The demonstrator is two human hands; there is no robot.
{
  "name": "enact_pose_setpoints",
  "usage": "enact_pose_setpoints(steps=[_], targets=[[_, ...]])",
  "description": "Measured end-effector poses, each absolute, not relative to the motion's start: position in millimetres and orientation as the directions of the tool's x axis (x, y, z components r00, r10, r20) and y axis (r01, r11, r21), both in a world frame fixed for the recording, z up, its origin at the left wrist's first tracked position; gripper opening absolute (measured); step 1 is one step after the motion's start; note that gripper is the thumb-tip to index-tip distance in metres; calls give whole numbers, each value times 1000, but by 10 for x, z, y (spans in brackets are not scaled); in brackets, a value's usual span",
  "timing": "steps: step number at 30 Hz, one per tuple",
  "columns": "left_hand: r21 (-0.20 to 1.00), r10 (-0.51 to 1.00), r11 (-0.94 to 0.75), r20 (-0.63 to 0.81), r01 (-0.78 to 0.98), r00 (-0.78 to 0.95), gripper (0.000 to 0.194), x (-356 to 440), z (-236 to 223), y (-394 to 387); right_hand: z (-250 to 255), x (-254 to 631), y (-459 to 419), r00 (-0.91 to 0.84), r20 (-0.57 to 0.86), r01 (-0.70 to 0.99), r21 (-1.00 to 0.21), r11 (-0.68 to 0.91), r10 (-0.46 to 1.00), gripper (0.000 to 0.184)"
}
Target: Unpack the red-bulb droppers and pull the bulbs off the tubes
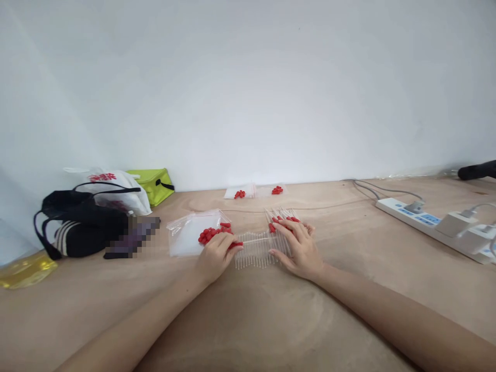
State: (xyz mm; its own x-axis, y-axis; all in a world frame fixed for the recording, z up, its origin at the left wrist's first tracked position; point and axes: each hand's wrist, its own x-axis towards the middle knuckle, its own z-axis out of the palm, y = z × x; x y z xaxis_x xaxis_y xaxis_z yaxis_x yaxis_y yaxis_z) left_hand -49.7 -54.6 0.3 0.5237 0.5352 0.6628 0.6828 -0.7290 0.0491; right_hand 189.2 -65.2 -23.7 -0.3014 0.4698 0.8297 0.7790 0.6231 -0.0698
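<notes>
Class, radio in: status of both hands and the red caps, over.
Left hand pinching a red cap at a clear stick. Right hand flat on stick row. Loose caps on plastic bag.

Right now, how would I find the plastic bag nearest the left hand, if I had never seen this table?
On the wooden table, look just left of the two hands. The clear plastic bag lies flat there, with a heap of red caps on its right edge, beside the left hand. Unlike the two smaller bags by the wall, it is within reach.

I see my left hand (215, 254) and right hand (299, 247) bare, no rings, watch or gloves; both forearms unsleeved.
</notes>
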Motion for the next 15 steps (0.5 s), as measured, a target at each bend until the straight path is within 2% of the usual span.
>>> enact_pose_setpoints(steps=[4, 10, 15], targets=[[-8, 435, -782, 709, 623, 555, 10, -434, -115, -591, -209, 1804, -684, -450, 779, 711, 16, 703, 437, 40], [-12, 398, -810, 723, 586, 565, 12, -320, -119, -572, -254, 1662, -624, -493, 763, 685, 45, 727, 417, 16], [-59, 389, -806, 697, 589, 603, 14, -351, -86, -584, -250, 1651, -632, -511, 757, 665, 48, 745, 408, 16]])
